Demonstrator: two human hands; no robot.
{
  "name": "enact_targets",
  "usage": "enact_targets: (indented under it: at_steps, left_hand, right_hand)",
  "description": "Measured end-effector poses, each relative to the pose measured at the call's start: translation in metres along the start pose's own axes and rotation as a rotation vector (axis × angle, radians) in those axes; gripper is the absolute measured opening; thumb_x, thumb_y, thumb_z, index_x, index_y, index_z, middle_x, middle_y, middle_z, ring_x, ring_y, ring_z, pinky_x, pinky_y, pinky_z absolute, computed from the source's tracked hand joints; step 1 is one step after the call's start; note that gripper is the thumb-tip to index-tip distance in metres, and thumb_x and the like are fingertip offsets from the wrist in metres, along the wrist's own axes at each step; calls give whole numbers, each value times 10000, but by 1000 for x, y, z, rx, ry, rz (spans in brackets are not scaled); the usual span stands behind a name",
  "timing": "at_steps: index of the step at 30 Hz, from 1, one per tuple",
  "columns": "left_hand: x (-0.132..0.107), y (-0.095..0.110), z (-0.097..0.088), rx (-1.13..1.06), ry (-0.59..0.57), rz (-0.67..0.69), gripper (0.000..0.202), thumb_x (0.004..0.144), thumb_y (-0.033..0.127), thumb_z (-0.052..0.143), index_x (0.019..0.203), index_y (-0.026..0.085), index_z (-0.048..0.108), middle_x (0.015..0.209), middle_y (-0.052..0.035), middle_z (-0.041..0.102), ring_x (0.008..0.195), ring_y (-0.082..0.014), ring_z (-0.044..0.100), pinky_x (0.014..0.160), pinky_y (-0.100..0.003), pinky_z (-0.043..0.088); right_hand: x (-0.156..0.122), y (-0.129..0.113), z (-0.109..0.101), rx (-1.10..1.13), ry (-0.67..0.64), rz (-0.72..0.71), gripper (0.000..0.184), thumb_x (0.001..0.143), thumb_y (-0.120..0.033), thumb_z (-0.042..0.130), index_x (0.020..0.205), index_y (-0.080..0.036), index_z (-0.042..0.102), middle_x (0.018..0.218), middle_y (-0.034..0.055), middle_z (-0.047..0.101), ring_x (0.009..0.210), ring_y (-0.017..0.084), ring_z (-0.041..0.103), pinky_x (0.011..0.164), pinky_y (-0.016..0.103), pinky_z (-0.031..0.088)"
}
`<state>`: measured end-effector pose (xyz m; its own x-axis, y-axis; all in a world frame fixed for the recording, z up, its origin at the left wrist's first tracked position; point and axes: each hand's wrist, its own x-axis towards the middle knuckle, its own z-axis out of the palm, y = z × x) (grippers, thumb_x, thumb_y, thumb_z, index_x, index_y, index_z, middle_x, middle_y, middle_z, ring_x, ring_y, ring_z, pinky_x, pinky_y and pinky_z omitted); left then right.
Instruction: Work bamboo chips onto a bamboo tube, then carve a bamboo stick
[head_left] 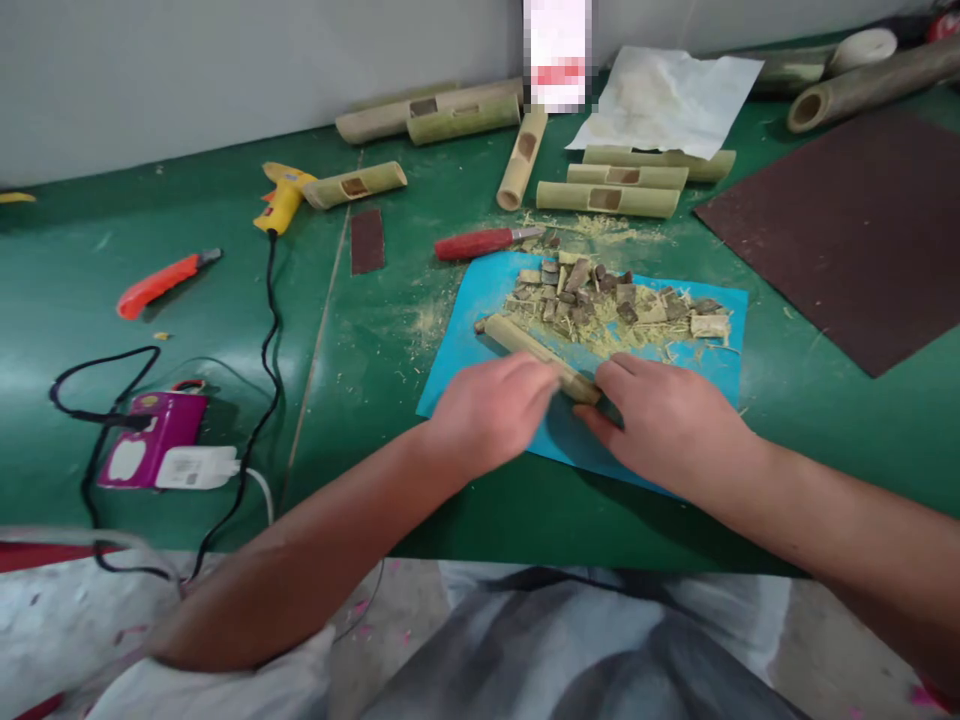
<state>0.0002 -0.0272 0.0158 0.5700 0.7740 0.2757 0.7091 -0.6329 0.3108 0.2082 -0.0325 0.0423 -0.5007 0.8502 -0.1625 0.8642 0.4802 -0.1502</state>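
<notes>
A short bamboo tube point(525, 345) lies slanted on a blue mat point(480, 290) on the green table. My left hand point(491, 410) is curled over the tube's middle, gripping it. My right hand point(667, 420) is closed around the tube's near end; whether it also holds a tool is hidden under the fingers. Behind the tube a heap of bamboo chips and shavings point(615, 305) covers the mat's far part.
A red-handled knife point(484, 242) lies behind the mat. Further left are an orange cutter point(161, 283), a yellow glue gun point(281, 198) with its black cord, and a purple power strip point(154, 450). Several cut bamboo tubes point(607, 180) and a sandpaper sheet point(855, 230) lie at the back.
</notes>
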Motion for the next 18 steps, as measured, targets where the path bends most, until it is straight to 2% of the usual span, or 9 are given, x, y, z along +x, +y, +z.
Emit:
enact_targets:
  at_steps: [3,8,13,18]
  left_hand:
    - [2,9,2,-38,-138,101,334,1068,266,391,979,170,698,835,-44,721,768,-164,696,661,-264,534]
    - [3,1,3,-110,-3,56,289,1064,282,436,1133,162,690,989,-78,771,912,-181,739,775,-277,588]
    - [2,-4,2,-99,20,74,263,1052,262,472,1119,141,696,980,-79,779,891,-194,752,745,-285,598]
    - [3,1,5,-164,-7,74,264,1050,271,475,1131,160,701,989,-76,779,908,-182,748,765,-271,593]
  right_hand:
    - [0,1,2,12,21,-13,161,939,-279,554,866,-173,652,809,71,644,689,185,573,565,302,258]
    - [1,2,3,0,7,11,214,937,-356,569,886,-170,663,812,72,652,672,185,570,559,310,238]
    - [0,5,3,11,57,31,224,916,-383,580,937,-177,664,894,80,668,693,182,581,561,313,228]
    - [3,8,2,73,24,34,180,899,-343,574,921,-184,655,894,73,676,705,181,583,573,318,248]
